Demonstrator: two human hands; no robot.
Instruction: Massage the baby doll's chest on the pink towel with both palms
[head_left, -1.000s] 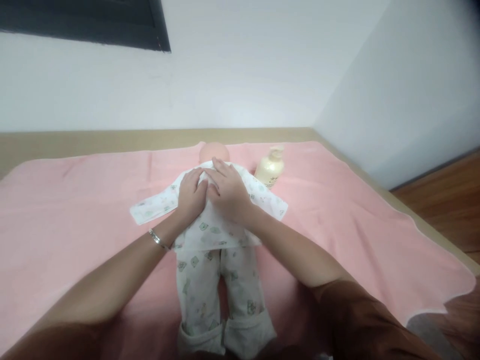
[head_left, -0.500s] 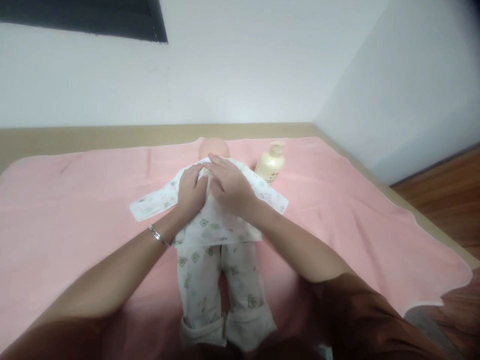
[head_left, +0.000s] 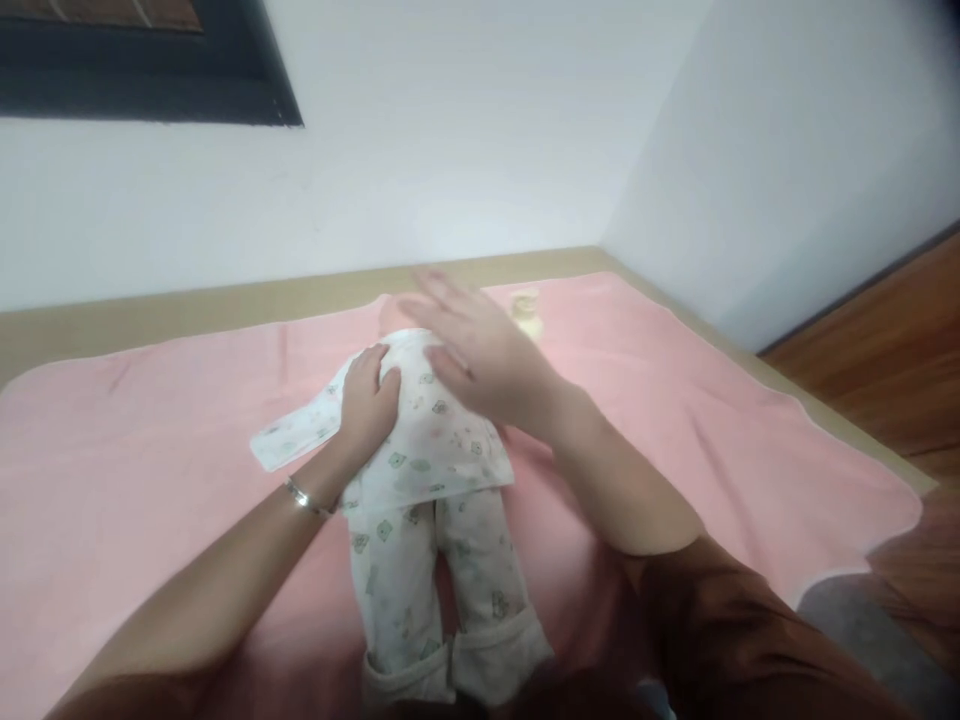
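A baby doll in a white patterned top [head_left: 442, 440] and matching trousers [head_left: 401, 570] with turned-up cuffs lies on a pink blanket [head_left: 180, 480]. Flat on the side of the doll's chest rests my left hand [head_left: 369, 400], fingers extended and a silver bangle on the wrist. My right hand [head_left: 484, 345] is raised over the doll's upper chest, somewhat blurred, its fingers outstretched and holding nothing. It hides one of the doll's sleeves and much of its head [head_left: 393, 312]. Behind that hand a cream pump bottle [head_left: 527, 315] is partly visible.
The blanket lies on a tan mat or bed surface [head_left: 300, 298] against a white wall [head_left: 450, 130]. A dark window frame [head_left: 150, 80] is at upper left. Wooden flooring [head_left: 885, 340] shows to the right.
My right hand has lifted off the doll's chest and moved up and right, now covering part of the bottle. My left hand stays on the chest. The view has tilted slightly.
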